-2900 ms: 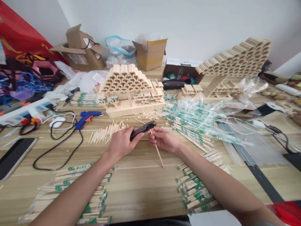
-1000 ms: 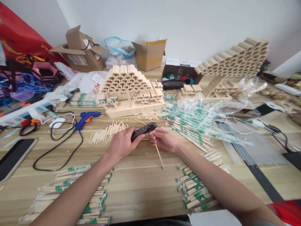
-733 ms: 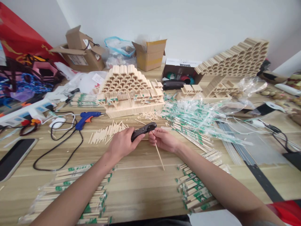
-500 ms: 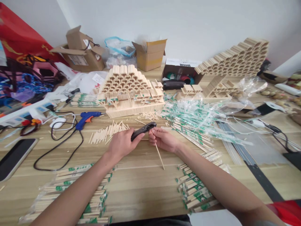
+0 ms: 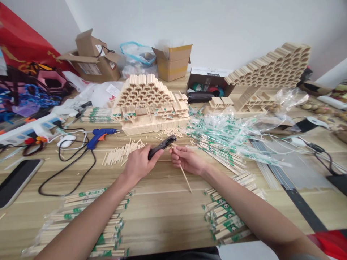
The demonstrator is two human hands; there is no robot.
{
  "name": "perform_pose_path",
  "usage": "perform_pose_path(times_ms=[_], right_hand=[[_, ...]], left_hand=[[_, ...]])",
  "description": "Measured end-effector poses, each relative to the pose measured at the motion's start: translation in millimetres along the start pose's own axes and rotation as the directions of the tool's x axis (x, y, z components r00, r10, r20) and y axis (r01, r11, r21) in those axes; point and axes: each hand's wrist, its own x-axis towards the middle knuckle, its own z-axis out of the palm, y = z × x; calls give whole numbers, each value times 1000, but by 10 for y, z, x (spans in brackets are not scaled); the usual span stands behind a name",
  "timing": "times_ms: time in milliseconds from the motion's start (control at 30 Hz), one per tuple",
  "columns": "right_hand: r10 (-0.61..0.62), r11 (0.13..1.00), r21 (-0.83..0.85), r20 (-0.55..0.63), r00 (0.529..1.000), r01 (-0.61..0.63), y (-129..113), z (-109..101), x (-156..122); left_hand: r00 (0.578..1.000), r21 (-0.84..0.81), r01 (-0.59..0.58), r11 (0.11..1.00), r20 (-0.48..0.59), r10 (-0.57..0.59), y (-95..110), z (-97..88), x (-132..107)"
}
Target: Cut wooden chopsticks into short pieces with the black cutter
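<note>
While our right hand (image 5: 187, 159) pinches a wooden chopstick (image 5: 183, 173), our left hand (image 5: 138, 162) wraps around a black hand tool (image 5: 161, 147).
The chopstick slants toward us above the wooden tabletop (image 5: 162, 220), its upper end near the tool's nose. We seem to be lining the two up; the next move calls for a steady pinch. Short chopstick pieces (image 5: 121, 153) lie left, below a stacked chopstick structure (image 5: 151, 122).
</note>
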Motion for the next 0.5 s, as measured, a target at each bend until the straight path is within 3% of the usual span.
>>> perform_pose_path(times_ms=[500], right_hand=[[5, 1000, 10, -3, 1000, -5, 19, -9, -3]], left_hand=[[997, -5, -80, 997, -1, 80, 20, -12, -15]])
